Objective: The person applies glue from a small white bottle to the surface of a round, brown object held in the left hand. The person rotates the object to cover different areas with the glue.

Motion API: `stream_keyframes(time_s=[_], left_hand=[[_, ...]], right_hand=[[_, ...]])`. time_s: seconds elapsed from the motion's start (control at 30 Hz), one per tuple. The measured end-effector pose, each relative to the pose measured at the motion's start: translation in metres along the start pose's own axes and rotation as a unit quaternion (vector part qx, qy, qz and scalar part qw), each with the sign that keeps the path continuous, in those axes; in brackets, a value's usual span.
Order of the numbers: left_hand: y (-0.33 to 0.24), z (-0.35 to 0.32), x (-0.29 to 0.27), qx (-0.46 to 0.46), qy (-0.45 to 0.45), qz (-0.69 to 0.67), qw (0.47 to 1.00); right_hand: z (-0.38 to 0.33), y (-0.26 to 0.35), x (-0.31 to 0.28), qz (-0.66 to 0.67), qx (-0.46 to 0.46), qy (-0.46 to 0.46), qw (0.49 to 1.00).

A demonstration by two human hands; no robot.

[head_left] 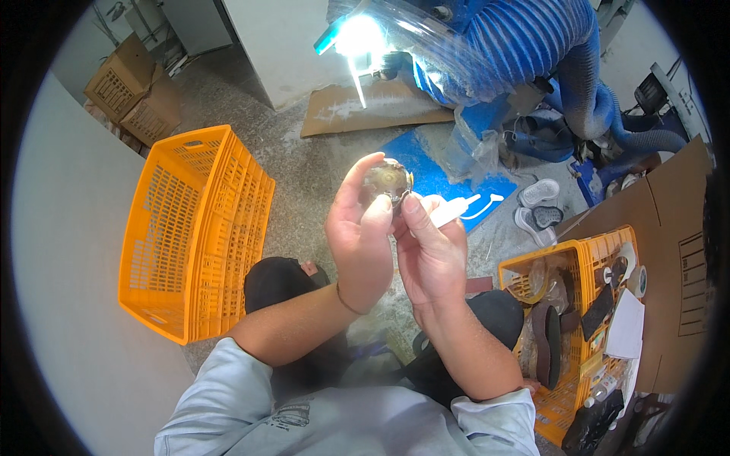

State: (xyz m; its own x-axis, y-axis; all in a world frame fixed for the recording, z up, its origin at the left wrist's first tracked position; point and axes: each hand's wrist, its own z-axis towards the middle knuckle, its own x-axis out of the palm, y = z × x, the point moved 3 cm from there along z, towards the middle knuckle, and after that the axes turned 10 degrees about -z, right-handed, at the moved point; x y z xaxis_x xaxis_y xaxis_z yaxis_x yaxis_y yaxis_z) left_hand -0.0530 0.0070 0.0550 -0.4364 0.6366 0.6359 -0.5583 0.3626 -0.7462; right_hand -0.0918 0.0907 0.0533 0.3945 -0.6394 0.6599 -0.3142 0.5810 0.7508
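A small, round, shiny brownish-grey piece [386,181] is held up in front of me. My left hand [359,239] is closed around its left side, with the thumb at its lower edge. My right hand [432,262] touches the piece's lower right edge with its thumb. Between the fingers of that same hand sits a small white squeeze bottle [450,212], its narrow tip pointing right. A thin curved white strip [487,206] shows beyond the tip; whether it is joined to the bottle I cannot tell. Glare and fingers hide part of the round piece.
Stacked orange crates [194,228] stand at left, cardboard boxes [133,95] behind. A bright lamp [359,38] and blue ribbed hose [525,45] hang ahead, above a blue board [426,156]. White shoes [538,213] and a filled orange crate [585,262] are at right.
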Motion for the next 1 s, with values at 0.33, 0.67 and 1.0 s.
stream_keyframes(time_s=[0.33, 0.67, 1.0], left_hand=[[-0.002, 0.001, -0.001, 0.029, 0.018, 0.010, 0.999], [-0.002, 0.001, -0.001, 0.036, 0.022, 0.018, 0.999], [-0.001, 0.001, -0.003, 0.051, 0.026, 0.017, 0.998]], right_hand=[[0.003, 0.005, 0.002, -0.012, -0.013, 0.034, 0.999], [0.002, 0.008, 0.002, -0.050, -0.009, 0.040, 0.998], [0.003, 0.016, 0.002, -0.080, 0.020, 0.060, 0.995]])
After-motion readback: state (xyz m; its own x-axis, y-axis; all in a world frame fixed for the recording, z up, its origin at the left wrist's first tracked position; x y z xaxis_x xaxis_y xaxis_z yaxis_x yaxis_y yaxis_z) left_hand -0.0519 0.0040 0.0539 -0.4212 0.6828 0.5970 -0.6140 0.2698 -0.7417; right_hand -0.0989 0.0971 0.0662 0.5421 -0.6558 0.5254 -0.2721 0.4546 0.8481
